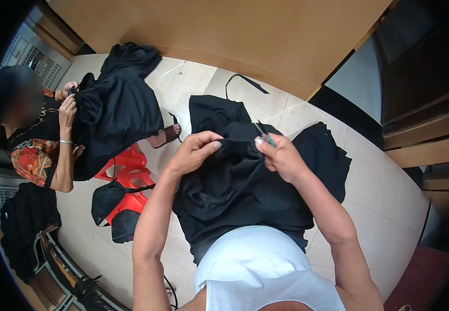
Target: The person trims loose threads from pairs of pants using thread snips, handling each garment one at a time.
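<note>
Black cloth, looking like a garment, lies over my lap and hangs toward the floor. My left hand is closed, pinching an edge of it between thumb and fingers. To the right, my right hand is closed around small thread snips with a green handle, their dark pointed blades sticking up past the fingers. The cloth edge runs across between both hands. Whether my right fingers also grip the cloth, I cannot tell.
At the left a person handles another black garment. Red plastic stools stand beside them, with black pieces on one. A black strip lies on the tiled floor near the wooden panel. More black clothing hangs lower left.
</note>
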A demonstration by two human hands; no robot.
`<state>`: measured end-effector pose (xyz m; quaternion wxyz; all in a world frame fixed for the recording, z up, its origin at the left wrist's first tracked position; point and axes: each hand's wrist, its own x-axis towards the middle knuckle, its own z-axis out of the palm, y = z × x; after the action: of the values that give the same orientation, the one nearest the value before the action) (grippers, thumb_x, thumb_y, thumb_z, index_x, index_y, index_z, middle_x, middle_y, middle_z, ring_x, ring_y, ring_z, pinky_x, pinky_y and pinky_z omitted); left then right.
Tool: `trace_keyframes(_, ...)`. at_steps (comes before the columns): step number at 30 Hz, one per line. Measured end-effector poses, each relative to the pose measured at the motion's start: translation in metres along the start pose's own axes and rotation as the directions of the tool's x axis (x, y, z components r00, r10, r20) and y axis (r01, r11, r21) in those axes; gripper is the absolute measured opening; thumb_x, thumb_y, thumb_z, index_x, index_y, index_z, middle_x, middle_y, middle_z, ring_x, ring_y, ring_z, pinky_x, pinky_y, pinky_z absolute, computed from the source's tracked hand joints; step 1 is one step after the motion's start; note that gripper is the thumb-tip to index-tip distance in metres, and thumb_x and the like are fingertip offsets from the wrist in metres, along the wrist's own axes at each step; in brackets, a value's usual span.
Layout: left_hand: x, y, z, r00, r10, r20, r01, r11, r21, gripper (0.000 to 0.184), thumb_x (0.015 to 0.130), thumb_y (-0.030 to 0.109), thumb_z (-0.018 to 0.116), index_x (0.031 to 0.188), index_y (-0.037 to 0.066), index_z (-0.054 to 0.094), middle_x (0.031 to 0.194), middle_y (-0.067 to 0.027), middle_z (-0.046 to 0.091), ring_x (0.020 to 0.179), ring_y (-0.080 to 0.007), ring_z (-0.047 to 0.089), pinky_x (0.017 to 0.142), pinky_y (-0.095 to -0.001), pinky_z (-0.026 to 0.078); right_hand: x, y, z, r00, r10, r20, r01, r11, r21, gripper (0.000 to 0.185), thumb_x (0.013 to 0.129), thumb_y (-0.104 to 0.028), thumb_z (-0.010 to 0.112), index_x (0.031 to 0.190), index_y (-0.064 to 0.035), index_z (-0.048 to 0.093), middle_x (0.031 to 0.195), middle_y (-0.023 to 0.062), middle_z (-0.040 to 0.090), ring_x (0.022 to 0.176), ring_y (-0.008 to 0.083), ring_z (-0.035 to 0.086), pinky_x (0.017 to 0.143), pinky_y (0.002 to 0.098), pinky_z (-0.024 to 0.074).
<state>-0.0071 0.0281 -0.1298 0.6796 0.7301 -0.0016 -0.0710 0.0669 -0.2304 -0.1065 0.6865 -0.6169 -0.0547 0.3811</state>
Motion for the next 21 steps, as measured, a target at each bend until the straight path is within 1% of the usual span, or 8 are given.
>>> trace_keyframes(1,-0.004,0.009,0.003,1.000,0.002,-0.001,-0.002,0.999,-0.044,0.015,0.100,0.005,0.058,0.107,0.002,0.071,0.091,0.0031,0.064,0.073,-0.0054,0.050,0.069,-0.0176,0.040,-0.005,-0.004,-0.006,0.999,0.013,0.031,-0.015,0.996,0.091,0.021,0.101,-0.018,0.062,0.082,-0.0119,0.057,0.063,-0.0055,0.042,0.049,0.0036,0.033,0.045,0.0192,0.0259)
trace_keyframes(2,-0.007,0.016,0.006,1.000,0.002,0.002,-0.002,0.999,-0.043,0.015,0.100,0.005,0.058,0.107,0.002,0.071,0.091,0.0031,0.064,0.073,-0.0054,0.050,0.069,-0.0176,0.040,-0.010,-0.007,-0.008,1.000,0.011,0.028,-0.014,0.996,0.093,0.021,0.101,-0.018,0.062,0.082,-0.0119,0.057,0.063,-0.0055,0.042,0.049,0.0036,0.033,0.045,0.0192,0.0259)
trace_keyframes(6,-0.019,0.036,0.022,1.000,-0.017,0.014,0.020,0.981,-0.192,0.016,0.103,0.011,0.058,0.111,0.003,0.070,0.089,0.0035,0.062,0.071,-0.0029,0.046,0.066,-0.0152,0.036,-0.032,-0.011,-0.010,0.998,-0.060,-0.008,0.060,0.991,0.117,0.022,0.103,-0.019,0.061,0.083,-0.0113,0.057,0.062,-0.0061,0.040,0.045,0.0030,0.029,0.042,0.0185,0.0233)
trace_keyframes(11,-0.028,0.047,0.027,0.999,0.028,-0.025,-0.033,0.971,-0.236,0.017,0.100,0.007,0.061,0.115,0.002,0.068,0.089,0.0026,0.063,0.073,-0.0029,0.049,0.065,-0.0153,0.037,-0.049,-0.016,-0.007,0.996,-0.077,-0.037,0.079,0.994,0.069,0.022,0.102,-0.019,0.063,0.083,-0.0109,0.057,0.062,-0.0059,0.040,0.046,0.0027,0.031,0.042,0.0191,0.0257)
trace_keyframes(17,-0.034,0.061,0.038,0.996,0.063,-0.058,-0.075,0.970,-0.233,0.016,0.097,0.004,0.065,0.112,0.002,0.069,0.089,0.0013,0.065,0.074,-0.0036,0.052,0.064,-0.0160,0.038,-0.057,-0.023,-0.004,0.996,-0.089,-0.030,0.091,0.993,0.078,0.022,0.103,-0.019,0.062,0.083,-0.0114,0.057,0.062,-0.0051,0.040,0.045,0.0026,0.030,0.041,0.0188,0.0242)
trace_keyframes(21,-0.037,0.066,0.040,0.998,0.054,0.014,-0.053,0.998,-0.038,0.016,0.094,0.002,0.069,0.110,0.001,0.071,0.089,0.0001,0.067,0.076,-0.0045,0.055,0.064,-0.0157,0.039,-0.058,-0.026,-0.008,0.998,-0.058,0.010,0.058,0.998,0.010,0.020,0.103,-0.017,0.060,0.084,-0.0104,0.058,0.066,-0.0048,0.045,0.051,0.0023,0.033,0.046,0.0187,0.0263)
